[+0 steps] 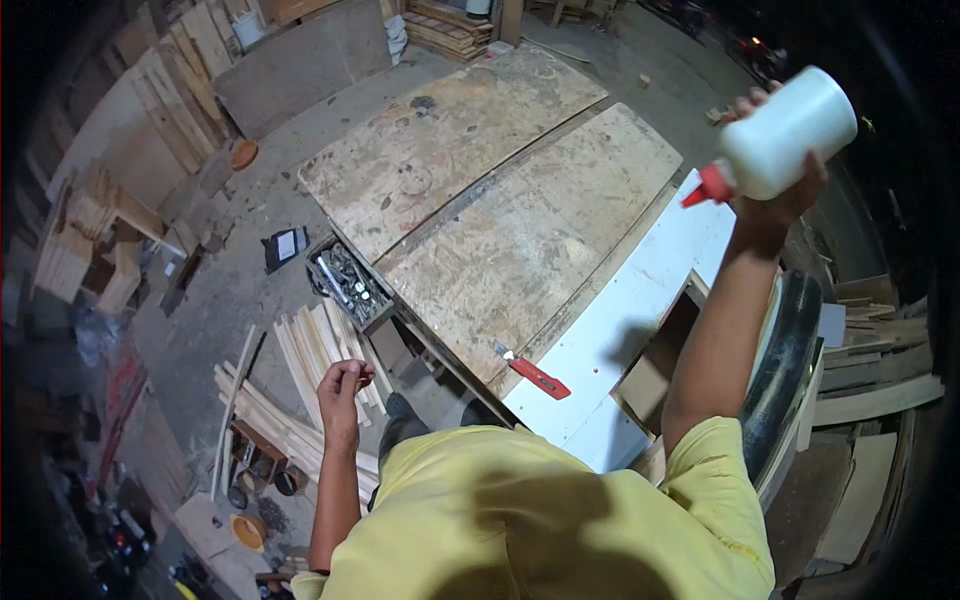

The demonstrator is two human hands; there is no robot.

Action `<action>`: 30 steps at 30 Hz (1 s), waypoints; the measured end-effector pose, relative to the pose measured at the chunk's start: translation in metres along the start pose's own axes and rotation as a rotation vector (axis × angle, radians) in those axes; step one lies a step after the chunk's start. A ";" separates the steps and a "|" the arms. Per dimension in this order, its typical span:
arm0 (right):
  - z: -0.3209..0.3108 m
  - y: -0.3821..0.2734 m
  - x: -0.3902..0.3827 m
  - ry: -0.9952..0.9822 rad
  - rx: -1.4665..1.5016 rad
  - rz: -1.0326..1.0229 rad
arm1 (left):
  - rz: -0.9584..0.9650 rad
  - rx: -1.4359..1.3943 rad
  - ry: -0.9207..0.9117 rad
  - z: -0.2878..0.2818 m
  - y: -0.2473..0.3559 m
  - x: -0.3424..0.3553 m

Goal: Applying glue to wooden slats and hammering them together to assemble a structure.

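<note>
Right of bench (pixel 480 220), R hand (pixel 790 200) grips white bottle (pixel 795 130), fingers (pixel 757 97) wrapped; prob. light, squeezy, hold mid-body. Left of bench, L hand (pixel 342 390) curled nearly closed, contents unclear.

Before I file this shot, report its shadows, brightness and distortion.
Head view: one dark shadow covers part of the yellow shirt, another falls on the white panel; head view: the white bottle shows bright against darker surroundings; head view: corners go black, and boards at the right look bowed.

Shadow darkens the yellow shirt (pixel 540 510); dim, curved edges look perhaps blurred.
</note>
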State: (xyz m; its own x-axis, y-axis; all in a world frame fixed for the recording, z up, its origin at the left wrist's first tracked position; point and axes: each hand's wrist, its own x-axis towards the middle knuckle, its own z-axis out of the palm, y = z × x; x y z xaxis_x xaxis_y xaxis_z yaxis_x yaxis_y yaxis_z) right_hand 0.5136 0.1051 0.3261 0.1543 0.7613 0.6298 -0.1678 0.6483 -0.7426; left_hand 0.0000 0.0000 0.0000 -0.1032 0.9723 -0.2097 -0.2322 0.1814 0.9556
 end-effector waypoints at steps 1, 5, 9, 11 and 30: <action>0.000 0.007 -0.006 0.035 0.233 -0.031 | -0.006 -0.015 0.002 0.001 -0.004 -0.008; 0.014 0.026 -0.012 0.276 -0.165 0.110 | -0.073 0.044 0.036 0.008 0.000 -0.035; 0.033 0.015 -0.010 0.018 -0.131 0.142 | -0.038 0.020 0.033 0.014 0.001 -0.037; 0.043 0.015 -0.007 0.011 -0.066 0.124 | -0.009 0.014 0.034 0.016 0.002 -0.040; 0.054 0.017 0.017 0.020 -0.085 -0.032 | 0.012 0.022 0.075 0.024 0.002 -0.061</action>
State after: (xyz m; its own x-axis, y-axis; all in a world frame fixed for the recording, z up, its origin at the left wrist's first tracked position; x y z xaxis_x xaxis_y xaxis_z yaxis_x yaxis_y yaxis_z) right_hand 0.4605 0.1298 0.3370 0.1777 0.7396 0.6492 -0.0797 0.6684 -0.7395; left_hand 0.0287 -0.0556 0.0192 -0.1782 0.9608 -0.2125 -0.2092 0.1740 0.9623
